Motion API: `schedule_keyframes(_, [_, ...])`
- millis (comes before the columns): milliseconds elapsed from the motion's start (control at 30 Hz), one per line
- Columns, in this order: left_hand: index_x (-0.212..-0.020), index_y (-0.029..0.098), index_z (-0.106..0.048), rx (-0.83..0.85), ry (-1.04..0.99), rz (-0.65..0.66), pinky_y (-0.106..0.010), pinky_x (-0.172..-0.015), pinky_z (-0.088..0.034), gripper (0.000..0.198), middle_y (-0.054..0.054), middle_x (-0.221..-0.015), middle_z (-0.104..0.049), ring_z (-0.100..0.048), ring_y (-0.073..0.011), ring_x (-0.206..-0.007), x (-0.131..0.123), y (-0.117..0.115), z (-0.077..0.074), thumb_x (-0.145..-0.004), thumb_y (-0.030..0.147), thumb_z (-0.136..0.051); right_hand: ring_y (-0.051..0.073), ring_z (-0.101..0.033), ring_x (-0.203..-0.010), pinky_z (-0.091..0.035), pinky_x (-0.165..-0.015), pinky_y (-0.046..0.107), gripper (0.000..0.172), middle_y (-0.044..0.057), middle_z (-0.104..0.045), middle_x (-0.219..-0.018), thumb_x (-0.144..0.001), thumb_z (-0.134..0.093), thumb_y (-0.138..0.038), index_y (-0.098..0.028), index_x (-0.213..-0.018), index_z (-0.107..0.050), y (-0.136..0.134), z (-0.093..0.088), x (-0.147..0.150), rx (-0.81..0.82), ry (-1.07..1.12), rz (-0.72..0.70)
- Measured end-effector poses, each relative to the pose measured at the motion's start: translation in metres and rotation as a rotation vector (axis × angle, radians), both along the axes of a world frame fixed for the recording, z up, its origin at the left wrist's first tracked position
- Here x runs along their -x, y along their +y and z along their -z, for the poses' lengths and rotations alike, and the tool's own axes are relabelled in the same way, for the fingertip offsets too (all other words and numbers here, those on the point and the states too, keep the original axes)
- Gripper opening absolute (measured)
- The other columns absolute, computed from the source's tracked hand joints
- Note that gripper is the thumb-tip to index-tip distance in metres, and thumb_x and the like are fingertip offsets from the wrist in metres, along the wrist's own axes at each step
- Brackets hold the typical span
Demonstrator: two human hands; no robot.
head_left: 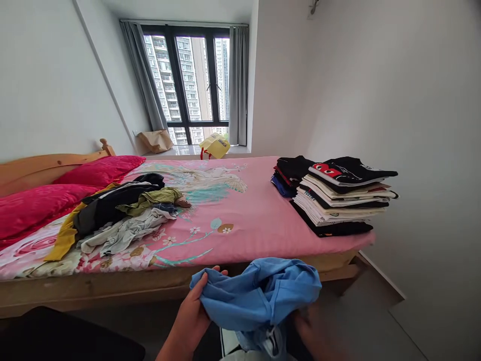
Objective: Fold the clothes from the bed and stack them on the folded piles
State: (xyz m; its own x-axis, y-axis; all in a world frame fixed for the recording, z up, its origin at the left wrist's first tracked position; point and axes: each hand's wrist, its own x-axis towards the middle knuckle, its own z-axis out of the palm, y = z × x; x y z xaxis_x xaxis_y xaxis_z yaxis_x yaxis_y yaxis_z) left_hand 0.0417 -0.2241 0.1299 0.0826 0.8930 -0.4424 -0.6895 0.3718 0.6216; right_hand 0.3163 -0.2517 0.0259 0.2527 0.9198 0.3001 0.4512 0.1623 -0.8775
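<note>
Head view is showing, left to right across the bed point(240, 235), a heap of unfolded clothes point(120, 215) waiting near the pillows, bare pink sheet lying free mid-bed, and folded stacks point(338, 195) sitting at the bed's right edge. Below the bed's near rail, the left hand point(190, 316) is gripping a blue shirt point(259, 296); the right hand point(319, 333) is blurring beneath it, grip unclear.

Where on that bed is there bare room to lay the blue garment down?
The widest free patch of the pink bedspread lies in the middle, between the loose clothes heap and the folded stack. It is crowded at the pillows and the stack's corner. Both the left hand and right hand hold the blue garment.
</note>
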Motion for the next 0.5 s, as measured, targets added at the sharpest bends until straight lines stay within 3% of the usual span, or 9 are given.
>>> schedule_keyframes(133, [-0.107, 0.015, -0.067, -0.088, -0.111, 0.056, -0.039, -0.089, -0.051, 0.03, -0.011, -0.105, -0.071, -0.067, -0.0253, -0.096, 0.004, 0.001, -0.014, -0.079, 0.014, -0.056, 0.028, -0.062, -0.096, -0.05, -0.086, 0.04, 0.031, 0.009, -0.068, -0.095, -0.076, -0.057, -0.047, -0.02, -0.09, -0.066, 0.001, -0.021, -0.03, 0.008, 0.152, 0.098])
schedule_keyframes(233, [-0.1, 0.017, -0.07, -0.15, -0.096, 0.07, -0.031, -0.082, -0.052, 0.037, -0.006, -0.09, -0.074, -0.069, -0.0206, -0.083, -0.007, -0.003, -0.02, -0.067, 0.005, -0.058, 0.024, -0.061, -0.097, -0.049, -0.088, 0.037, 0.027, 0.008, -0.066, -0.1, -0.081, -0.056, -0.042, -0.021, -0.097, -0.064, -0.011, -0.038, -0.028, -0.047, 0.174, 0.085])
schedule_keyframes(367, [-0.092, 0.018, -0.072, -0.117, 0.131, -0.001, -0.024, -0.073, -0.052, 0.022, -0.004, -0.089, -0.074, -0.067, -0.0171, -0.079, -0.031, -0.014, -0.032, -0.07, 0.02, -0.071, 0.02, -0.056, -0.108, -0.046, -0.093, 0.033, 0.024, 0.008, -0.061, -0.113, -0.089, -0.048, -0.03, -0.024, -0.11, -0.058, -0.018, -0.079, 0.006, -0.169, 0.068, -0.266])
schedule_keyframes(433, [-0.085, 0.017, -0.072, -0.138, 0.244, 0.018, -0.021, -0.067, -0.05, 0.02, -0.003, -0.083, -0.073, -0.065, -0.0149, -0.072, -0.04, -0.019, -0.038, -0.069, 0.029, -0.075, 0.022, -0.05, -0.117, -0.04, -0.101, 0.038, 0.035, 0.01, -0.056, -0.123, -0.085, -0.053, -0.03, -0.023, -0.12, -0.053, -0.013, -0.1, 0.029, -0.184, -0.09, -0.438])
schedule_keyframes(500, [-0.076, 0.015, -0.071, -0.208, 0.359, 0.032, -0.018, -0.06, -0.048, 0.022, -0.001, -0.067, -0.069, -0.061, -0.0116, -0.061, -0.043, -0.02, -0.043, -0.068, 0.034, -0.076, 0.024, -0.054, -0.111, -0.033, -0.106, 0.044, 0.039, 0.01, -0.06, -0.116, -0.079, -0.061, -0.028, -0.021, -0.117, -0.055, -0.005, -0.114, 0.049, -0.147, -0.264, -0.558])
